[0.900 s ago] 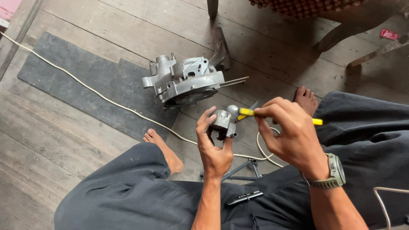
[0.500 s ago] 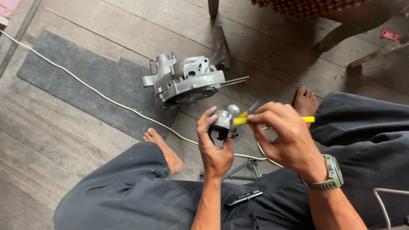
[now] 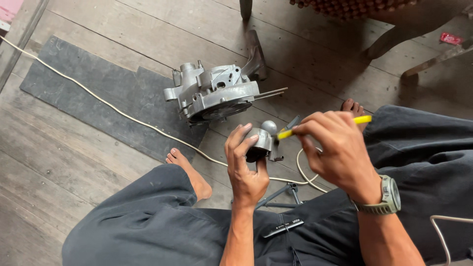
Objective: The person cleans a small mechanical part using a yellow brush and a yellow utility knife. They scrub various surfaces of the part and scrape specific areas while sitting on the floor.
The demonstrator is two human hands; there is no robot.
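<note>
The left hand [image 3: 245,170] has its fingers wrapped around a small grey metal part [image 3: 260,143], held up above the wooden floor [image 3: 98,187]. The right hand [image 3: 335,148] pinches a yellow-handled tool [image 3: 320,127], its tip touching the part. A larger metal casing [image 3: 217,93] lies just beyond on the floor

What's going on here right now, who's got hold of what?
A person sits on a plank floor. Their left hand grips a small grey metal part with a rounded knob. Their right hand holds a yellow-handled tool, its tip at that part. A larger grey metal housing lies on the floor just beyond the hands, partly on a dark mat. A pale cord runs across the boards.
</note>
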